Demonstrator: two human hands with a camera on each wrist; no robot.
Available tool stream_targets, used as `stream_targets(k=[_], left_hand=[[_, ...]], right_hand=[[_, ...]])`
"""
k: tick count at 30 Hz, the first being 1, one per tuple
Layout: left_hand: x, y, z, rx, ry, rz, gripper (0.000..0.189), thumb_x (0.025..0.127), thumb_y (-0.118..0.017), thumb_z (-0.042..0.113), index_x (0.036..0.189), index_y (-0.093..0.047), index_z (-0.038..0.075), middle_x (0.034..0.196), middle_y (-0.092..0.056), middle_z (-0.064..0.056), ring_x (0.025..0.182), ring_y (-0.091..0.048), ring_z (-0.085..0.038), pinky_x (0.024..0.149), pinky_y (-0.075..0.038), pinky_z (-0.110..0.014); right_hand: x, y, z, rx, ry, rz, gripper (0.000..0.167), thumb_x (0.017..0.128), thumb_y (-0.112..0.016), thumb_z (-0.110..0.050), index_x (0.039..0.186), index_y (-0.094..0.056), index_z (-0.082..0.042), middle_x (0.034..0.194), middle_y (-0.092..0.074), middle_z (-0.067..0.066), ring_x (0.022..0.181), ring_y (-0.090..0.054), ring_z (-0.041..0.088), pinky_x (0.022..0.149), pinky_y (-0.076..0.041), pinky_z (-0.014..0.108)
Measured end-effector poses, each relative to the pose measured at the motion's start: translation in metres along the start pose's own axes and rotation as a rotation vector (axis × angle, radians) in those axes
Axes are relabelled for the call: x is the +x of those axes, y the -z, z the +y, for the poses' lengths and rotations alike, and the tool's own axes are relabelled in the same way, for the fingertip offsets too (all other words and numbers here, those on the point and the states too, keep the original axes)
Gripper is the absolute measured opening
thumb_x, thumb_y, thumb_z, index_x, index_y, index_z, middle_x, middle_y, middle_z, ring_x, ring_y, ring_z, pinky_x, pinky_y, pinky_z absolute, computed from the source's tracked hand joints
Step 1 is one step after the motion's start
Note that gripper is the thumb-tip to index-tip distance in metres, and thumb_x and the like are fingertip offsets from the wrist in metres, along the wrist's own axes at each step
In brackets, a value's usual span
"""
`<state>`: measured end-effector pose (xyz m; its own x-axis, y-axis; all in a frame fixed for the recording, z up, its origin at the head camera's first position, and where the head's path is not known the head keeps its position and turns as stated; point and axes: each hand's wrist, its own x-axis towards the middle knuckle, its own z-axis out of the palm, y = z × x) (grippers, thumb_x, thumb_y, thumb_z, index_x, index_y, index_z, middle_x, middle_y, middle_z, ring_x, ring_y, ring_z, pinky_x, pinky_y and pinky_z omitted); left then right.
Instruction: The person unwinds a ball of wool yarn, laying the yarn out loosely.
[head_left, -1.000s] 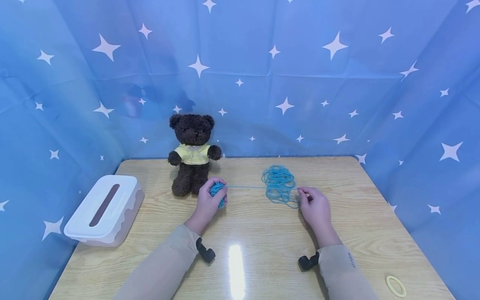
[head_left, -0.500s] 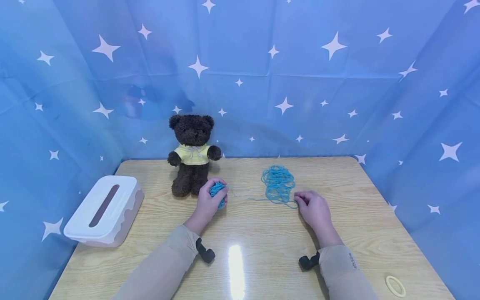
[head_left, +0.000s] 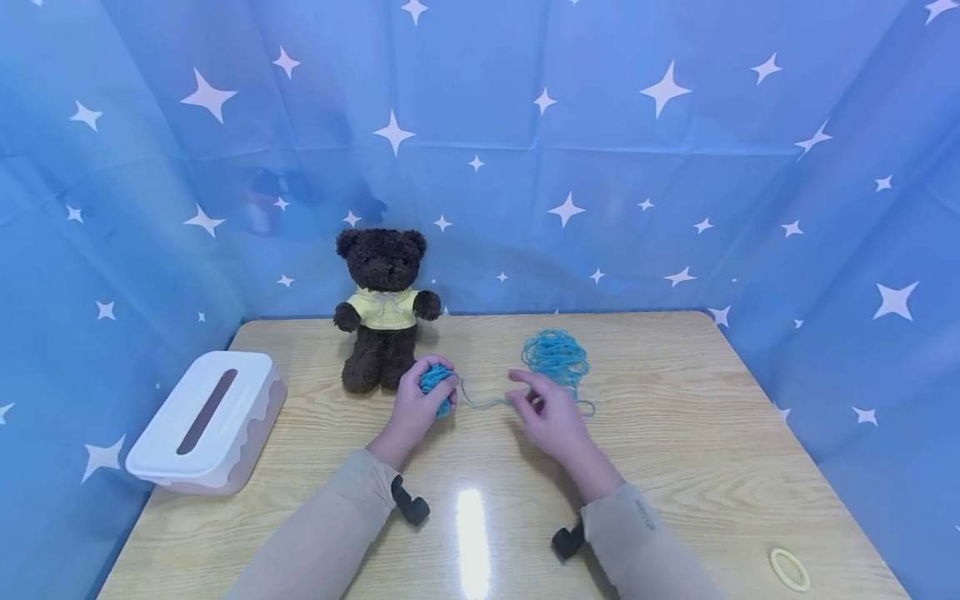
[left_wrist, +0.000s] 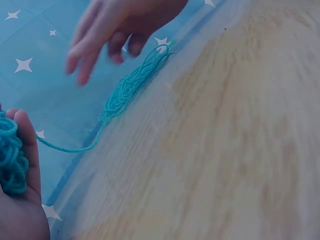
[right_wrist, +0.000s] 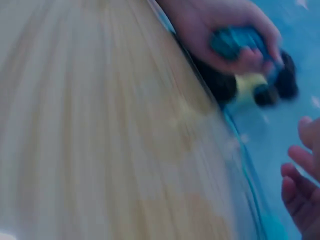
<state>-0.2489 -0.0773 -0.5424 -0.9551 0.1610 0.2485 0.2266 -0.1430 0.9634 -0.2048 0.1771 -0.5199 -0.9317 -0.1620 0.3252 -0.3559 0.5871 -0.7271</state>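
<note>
My left hand (head_left: 420,400) grips a ball of blue yarn (head_left: 437,382), its fingers and thumb curled round the bundle. From that ball a slack strand (head_left: 480,406) curves over the table to a loose pile of the same yarn (head_left: 557,354) lying to the right. Beside the pile's near left side is my right hand (head_left: 551,417), fingers parted and nothing held between them. The left wrist view shows this right hand (left_wrist: 125,25) above the yarn, its fingers loosely spread. Motion blurs the right wrist view, where the yarn ball (right_wrist: 237,42) stays in the left hand.
A dark brown teddy bear (head_left: 386,310) in a yellow top stands just behind my left hand. At the left edge sits a white-lidded box (head_left: 206,417) with a slot. A pale yellow ring (head_left: 790,569) lies at the front right. Blue star-patterned cloth (head_left: 480,233) surrounds the table.
My right hand has moved left from the right side of the yarn pile towards my left hand. The strand, taut a second ago, now hangs slack. The left hand keeps its place.
</note>
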Motion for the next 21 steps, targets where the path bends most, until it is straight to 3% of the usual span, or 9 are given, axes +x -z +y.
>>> stream_targets(k=[3,6,9,13,17,19,21], left_hand=[[-0.001,-0.001,0.0,-0.009,0.005,-0.018,0.026,0.105,-0.069,0.006,0.122,-0.061,-0.011,0.098,-0.067,-0.038,0.068,-0.071,-0.023,0.062,-0.066,-0.038],[-0.002,-0.001,-0.001,-0.011,0.001,-0.027,0.021,0.106,-0.069,0.006,0.121,-0.062,-0.008,0.094,-0.067,-0.035,0.068,-0.071,-0.031,0.062,-0.067,-0.04],[-0.002,-0.001,-0.001,-0.01,-0.008,-0.029,0.018,0.106,-0.069,0.005,0.12,-0.063,-0.005,0.087,-0.07,-0.022,0.068,-0.072,-0.034,0.062,-0.067,-0.04],[-0.001,-0.001,-0.001,0.004,-0.026,-0.024,0.022,0.105,-0.07,0.004,0.121,-0.062,-0.008,0.085,-0.07,-0.012,0.067,-0.072,-0.028,0.061,-0.066,-0.039],[0.0,0.0,-0.002,0.014,-0.032,-0.017,0.024,0.104,-0.071,0.004,0.121,-0.062,-0.01,0.087,-0.069,-0.026,0.065,-0.071,-0.025,0.06,-0.066,-0.039],[0.0,0.0,-0.002,0.017,-0.026,-0.019,0.026,0.104,-0.071,0.005,0.121,-0.061,-0.011,0.091,-0.068,-0.035,0.065,-0.071,-0.023,0.06,-0.066,-0.039],[0.001,0.001,-0.002,0.019,-0.02,-0.025,0.027,0.105,-0.071,0.006,0.122,-0.061,-0.011,0.094,-0.066,-0.04,0.066,-0.071,-0.021,0.061,-0.067,-0.04]], right_hand=[[0.008,-0.021,-0.015,0.051,-0.025,-0.091,0.049,0.11,-0.071,-0.029,0.154,-0.062,-0.01,0.147,-0.073,0.008,0.098,-0.078,0.019,0.084,-0.066,0.028],[0.016,-0.038,-0.027,0.065,-0.073,-0.155,0.052,0.112,-0.068,-0.033,0.159,-0.058,-0.015,0.15,-0.072,0.003,0.101,-0.078,0.019,0.084,-0.066,0.031],[0.022,-0.047,-0.033,0.045,-0.097,-0.163,0.045,0.112,-0.066,-0.032,0.154,-0.064,-0.016,0.138,-0.078,0.002,0.096,-0.076,0.014,0.08,-0.064,0.03],[0.026,-0.049,-0.031,0.038,-0.103,-0.12,0.025,0.112,-0.067,-0.026,0.131,-0.079,-0.016,0.111,-0.083,0.0,0.084,-0.069,0.009,0.072,-0.058,0.027],[0.026,-0.045,-0.025,0.073,-0.121,-0.073,0.017,0.112,-0.068,-0.023,0.118,-0.082,-0.015,0.099,-0.082,0.0,0.076,-0.064,0.009,0.067,-0.054,0.024],[0.025,-0.042,-0.021,0.098,-0.128,-0.053,0.018,0.112,-0.068,-0.024,0.121,-0.08,-0.014,0.105,-0.081,0.0,0.076,-0.064,0.01,0.067,-0.054,0.023],[0.024,-0.04,-0.019,0.124,-0.118,-0.059,0.025,0.112,-0.068,-0.026,0.134,-0.075,-0.017,0.119,-0.08,-0.001,0.08,-0.067,0.012,0.07,-0.058,0.024]])
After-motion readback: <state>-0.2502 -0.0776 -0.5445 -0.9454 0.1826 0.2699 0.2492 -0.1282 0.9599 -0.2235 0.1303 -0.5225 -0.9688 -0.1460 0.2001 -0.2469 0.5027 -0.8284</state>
